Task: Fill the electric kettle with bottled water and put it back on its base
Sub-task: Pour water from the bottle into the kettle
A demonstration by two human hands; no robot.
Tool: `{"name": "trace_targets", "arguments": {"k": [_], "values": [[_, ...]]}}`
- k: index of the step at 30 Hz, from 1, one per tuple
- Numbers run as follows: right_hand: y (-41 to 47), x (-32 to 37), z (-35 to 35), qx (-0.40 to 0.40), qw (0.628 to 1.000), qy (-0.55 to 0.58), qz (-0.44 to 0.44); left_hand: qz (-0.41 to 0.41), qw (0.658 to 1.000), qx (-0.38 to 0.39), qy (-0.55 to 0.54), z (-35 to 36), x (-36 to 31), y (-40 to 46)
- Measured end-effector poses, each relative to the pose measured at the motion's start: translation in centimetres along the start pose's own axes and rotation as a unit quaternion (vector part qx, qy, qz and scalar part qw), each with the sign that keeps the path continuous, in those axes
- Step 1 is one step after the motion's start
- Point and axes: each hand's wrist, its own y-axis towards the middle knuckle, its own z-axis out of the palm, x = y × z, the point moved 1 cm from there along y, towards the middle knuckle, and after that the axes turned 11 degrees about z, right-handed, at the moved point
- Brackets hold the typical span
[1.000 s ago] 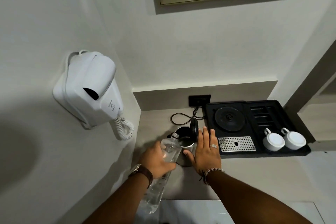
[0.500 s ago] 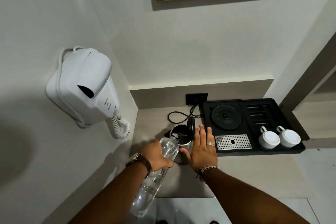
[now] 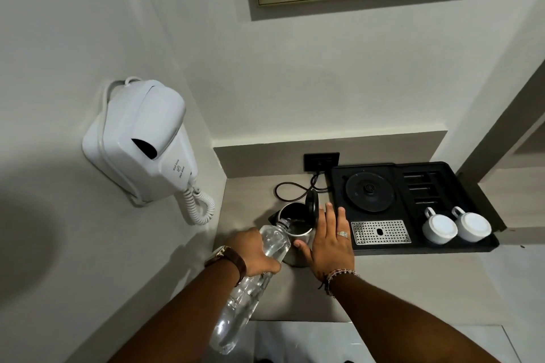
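Hands meet at a small steel electric kettle standing on a pale grey counter in the corner of a room. The left hand, with a brown-strapped watch on its wrist, is wrapped around a clear plastic water bottle near its upper half. The bottle is tilted steeply, base low and toward the viewer, neck up and forward, so its open mouth sits at the near rim of the kettle's opening. The kettle lies directly ahead of this hand, just past the fingertips.

The right hand is spread flat with straight fingers against the kettle's right side; the thumb touches the kettle wall below the rim. It grips nothing; whether the palm presses on the kettle handle cannot be told, as the hand hides it. A ring sits on one finger and a beaded bracelet circles the wrist. The kettle's black lid stands hinged upright at the far right of the opening, just beyond the fingertips.

The kettle is off its round black base, which sits on a black tray to the right, well apart from the kettle. The tray also holds a perforated metal drip grille and two white cups turned upside down. A black cord runs from the tray to a wall socket. A white wall-mounted hairdryer hangs on the left wall.
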Motion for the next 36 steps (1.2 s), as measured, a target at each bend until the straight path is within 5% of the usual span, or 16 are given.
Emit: {"name": "trace_targets", "arguments": {"k": [23, 36], "values": [[-0.2, 0.0, -0.5, 0.002, 1.000, 0.005, -0.002, 0.003, 0.999, 0.031, 0.017, -0.3, -0.7, 0.2], [0.0, -0.1, -0.1, 0.004, 1.000, 0.016, -0.001, -0.009, 0.997, -0.065, -0.033, 1.2, 0.1, -0.1]]}}
